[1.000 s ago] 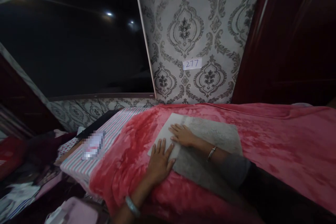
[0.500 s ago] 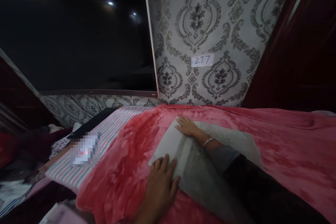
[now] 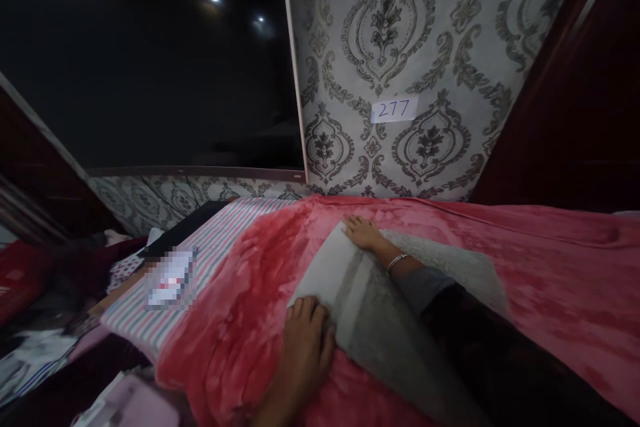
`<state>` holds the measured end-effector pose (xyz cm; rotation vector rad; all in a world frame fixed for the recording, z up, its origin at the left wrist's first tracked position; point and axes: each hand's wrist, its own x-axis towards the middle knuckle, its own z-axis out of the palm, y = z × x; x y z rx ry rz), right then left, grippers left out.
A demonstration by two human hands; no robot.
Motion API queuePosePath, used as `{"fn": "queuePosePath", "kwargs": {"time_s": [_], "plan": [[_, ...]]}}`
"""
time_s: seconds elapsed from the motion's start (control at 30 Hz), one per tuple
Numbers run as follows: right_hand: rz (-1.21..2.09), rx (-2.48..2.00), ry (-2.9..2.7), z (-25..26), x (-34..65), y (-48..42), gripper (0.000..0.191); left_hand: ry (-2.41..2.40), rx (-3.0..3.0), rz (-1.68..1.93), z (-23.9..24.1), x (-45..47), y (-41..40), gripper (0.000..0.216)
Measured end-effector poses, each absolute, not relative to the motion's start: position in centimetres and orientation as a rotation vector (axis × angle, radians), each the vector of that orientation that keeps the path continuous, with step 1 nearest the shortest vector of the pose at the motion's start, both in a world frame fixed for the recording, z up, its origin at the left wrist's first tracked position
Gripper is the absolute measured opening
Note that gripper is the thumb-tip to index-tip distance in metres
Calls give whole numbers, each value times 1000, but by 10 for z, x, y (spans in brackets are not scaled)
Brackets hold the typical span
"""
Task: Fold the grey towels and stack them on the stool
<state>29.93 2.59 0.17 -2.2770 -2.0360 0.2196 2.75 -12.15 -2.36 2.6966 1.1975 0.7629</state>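
A grey folded cloth (image 3: 380,307) lies on a red plush blanket (image 3: 525,260). Its left edge is a lighter grey strip (image 3: 327,273). My left hand (image 3: 305,347) lies flat on the near left corner of the cloth, fingers stretched out. My right hand (image 3: 363,232) rests flat on the far left corner, fingers extended; a bracelet (image 3: 395,261) sits on that wrist. Neither hand grips anything.
A large dark screen (image 3: 150,80) leans against patterned wallpaper (image 3: 400,47) bearing a label "277" (image 3: 394,109). Striped bedding (image 3: 210,247) shows left of the blanket, with a small pack (image 3: 170,278) on it. Clutter lies at the lower left. Dark red doors (image 3: 575,113) stand right.
Both hands have slid apart along the cloth's left edge: the right hand moved to the far corner, the left hand drew back to the near corner. The view also shifted closer.
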Motion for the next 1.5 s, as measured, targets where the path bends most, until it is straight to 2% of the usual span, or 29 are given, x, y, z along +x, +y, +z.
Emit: {"fn": "queuePosePath", "kwargs": {"time_s": [0.2, 0.33, 0.47, 0.77, 1.0, 1.3, 1.5], "plan": [[254, -2196, -2098, 15, 288, -21, 59, 1075, 2817, 652, -25, 26, -117, 44], [66, -2008, -2181, 4, 303, -84, 61, 985, 2866, 558, -24, 29, -116, 48], [66, -2127, -2109, -3, 336, -121, 65, 973, 2862, 552, -22, 32, -115, 45], [79, -2166, -2051, -3, 346, -124, 67, 1049, 2715, 617, -10, 46, -120, 39], [54, -2152, -2048, -3, 348, -127, 66, 655, 2898, 254, -7, 97, -167, 70], [-18, -2164, -2065, 1, 343, -128, 63, 686, 2955, 338, -21, 74, -188, 64], [46, -2072, -2161, 4, 334, -159, 71, 687, 2927, 494, -27, 71, -190, 58]]}}
